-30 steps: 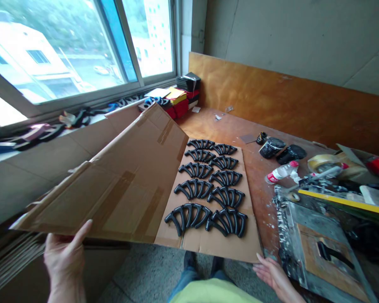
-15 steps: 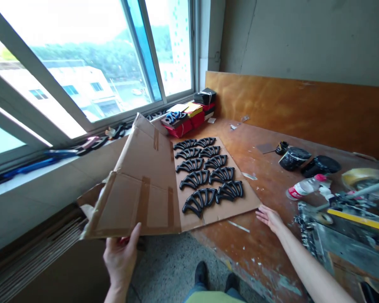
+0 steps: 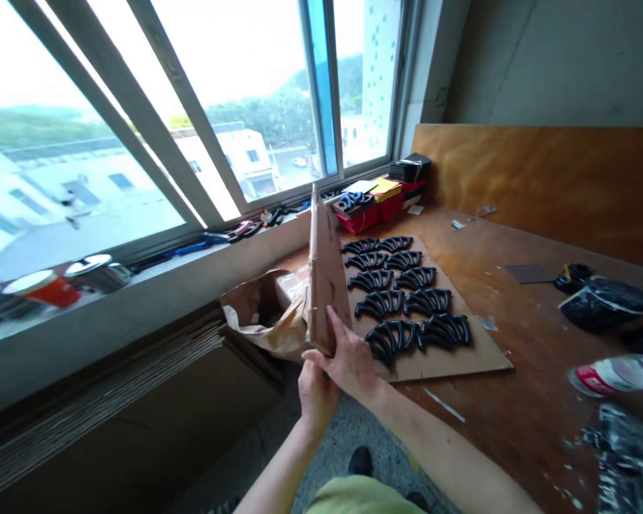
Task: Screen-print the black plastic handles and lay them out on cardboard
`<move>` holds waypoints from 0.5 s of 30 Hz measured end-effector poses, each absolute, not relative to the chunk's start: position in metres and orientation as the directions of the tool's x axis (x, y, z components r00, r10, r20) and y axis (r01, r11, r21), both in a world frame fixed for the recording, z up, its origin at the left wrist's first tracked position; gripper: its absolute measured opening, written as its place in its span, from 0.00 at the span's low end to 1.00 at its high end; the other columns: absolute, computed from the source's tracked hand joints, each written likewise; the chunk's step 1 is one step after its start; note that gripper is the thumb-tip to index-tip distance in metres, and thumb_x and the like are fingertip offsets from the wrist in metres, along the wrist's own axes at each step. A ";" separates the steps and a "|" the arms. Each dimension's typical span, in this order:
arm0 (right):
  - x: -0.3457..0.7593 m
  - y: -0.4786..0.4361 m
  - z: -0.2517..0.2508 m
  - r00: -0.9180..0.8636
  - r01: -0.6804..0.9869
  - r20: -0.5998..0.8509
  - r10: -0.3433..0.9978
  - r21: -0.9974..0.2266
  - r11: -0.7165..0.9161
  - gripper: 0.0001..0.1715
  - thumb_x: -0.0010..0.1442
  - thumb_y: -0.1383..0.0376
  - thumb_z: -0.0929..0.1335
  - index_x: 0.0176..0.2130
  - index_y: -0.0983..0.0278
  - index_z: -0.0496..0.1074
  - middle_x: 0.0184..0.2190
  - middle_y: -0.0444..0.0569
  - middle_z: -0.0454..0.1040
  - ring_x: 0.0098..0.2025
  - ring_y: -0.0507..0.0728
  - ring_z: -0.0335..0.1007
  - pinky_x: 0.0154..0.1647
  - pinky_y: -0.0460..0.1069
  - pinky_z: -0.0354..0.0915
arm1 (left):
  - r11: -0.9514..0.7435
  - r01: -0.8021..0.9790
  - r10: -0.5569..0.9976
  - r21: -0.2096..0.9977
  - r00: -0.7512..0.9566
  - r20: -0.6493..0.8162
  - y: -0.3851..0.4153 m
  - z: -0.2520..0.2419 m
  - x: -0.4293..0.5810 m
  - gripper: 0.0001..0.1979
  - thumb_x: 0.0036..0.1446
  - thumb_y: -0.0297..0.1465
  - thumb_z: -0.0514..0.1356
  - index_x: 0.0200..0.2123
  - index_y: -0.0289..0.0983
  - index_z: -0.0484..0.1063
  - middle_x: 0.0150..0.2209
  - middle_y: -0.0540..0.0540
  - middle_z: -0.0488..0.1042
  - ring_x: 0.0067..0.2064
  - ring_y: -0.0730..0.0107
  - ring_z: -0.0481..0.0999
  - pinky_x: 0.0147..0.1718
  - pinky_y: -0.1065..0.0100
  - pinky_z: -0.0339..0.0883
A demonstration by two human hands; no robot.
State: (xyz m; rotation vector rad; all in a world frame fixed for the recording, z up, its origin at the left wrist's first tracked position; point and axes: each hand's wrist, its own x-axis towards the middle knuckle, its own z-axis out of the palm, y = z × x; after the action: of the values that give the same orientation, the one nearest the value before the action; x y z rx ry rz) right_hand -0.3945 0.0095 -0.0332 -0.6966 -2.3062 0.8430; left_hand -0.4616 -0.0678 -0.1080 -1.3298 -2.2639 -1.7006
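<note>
A brown cardboard panel [image 3: 321, 275] stands nearly upright, seen almost edge-on. My left hand [image 3: 317, 396] is closed at its near bottom corner, the fingers partly hidden. Just above and to the right, my right hand [image 3: 352, 360] grips the same near edge, with fingers against the right face. Beside the panel, a flat cardboard sheet [image 3: 407, 368] lies on the table, bearing two columns of glossy black fan-shaped pieces [image 3: 390, 339]. Whether panel and sheet are joined cannot be seen.
The brown table [image 3: 514, 400] carries a plastic bottle [image 3: 616, 375] and a black-stained tub [image 3: 608, 303] at right. Red boxes [image 3: 361, 218] stand by the window. Left of the panel is an open paper-lined box [image 3: 268, 332]; stacked cardboard sheets [image 3: 139, 400] lean below the sill.
The panel has swung from leaning left to nearly upright. My right hand has left the flat sheet's corner and joined my left hand on the panel. The view has turned left.
</note>
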 end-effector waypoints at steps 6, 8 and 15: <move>-0.384 0.028 -0.042 -0.670 0.271 0.349 0.656 -0.708 0.653 0.41 0.60 0.67 0.66 0.70 0.65 0.53 0.63 0.59 0.67 0.58 0.64 0.71 0.58 0.56 0.68 | -0.058 0.572 0.770 0.818 -0.496 0.401 -0.079 -0.097 -0.450 0.06 0.59 0.30 0.58 0.39 0.44 0.72 0.35 0.43 0.73 0.36 0.64 0.76 0.33 0.65 0.74; -0.357 0.031 -0.041 -0.673 0.217 0.358 0.647 -0.741 0.636 0.38 0.62 0.66 0.64 0.69 0.63 0.55 0.60 0.56 0.70 0.58 0.61 0.72 0.57 0.54 0.69 | -0.094 0.533 0.844 0.841 -0.405 0.351 -0.080 -0.095 -0.450 0.09 0.63 0.31 0.56 0.44 0.44 0.74 0.40 0.43 0.75 0.39 0.66 0.77 0.36 0.66 0.75; -0.195 0.039 -0.054 -0.641 0.288 0.235 0.731 -0.809 0.512 0.27 0.60 0.55 0.68 0.58 0.55 0.73 0.45 0.51 0.80 0.49 0.62 0.78 0.50 0.51 0.74 | 0.047 0.417 0.808 0.908 -0.551 0.211 -0.035 -0.123 -0.517 0.20 0.66 0.42 0.54 0.55 0.39 0.72 0.49 0.39 0.76 0.46 0.63 0.77 0.42 0.64 0.74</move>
State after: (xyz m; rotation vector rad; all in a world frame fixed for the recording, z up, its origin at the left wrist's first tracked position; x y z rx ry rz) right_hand -0.1949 0.0393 -0.0542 -0.8290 -2.1902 1.0256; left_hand -0.5167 -0.0348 -0.1233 -1.5611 -2.4984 -1.9070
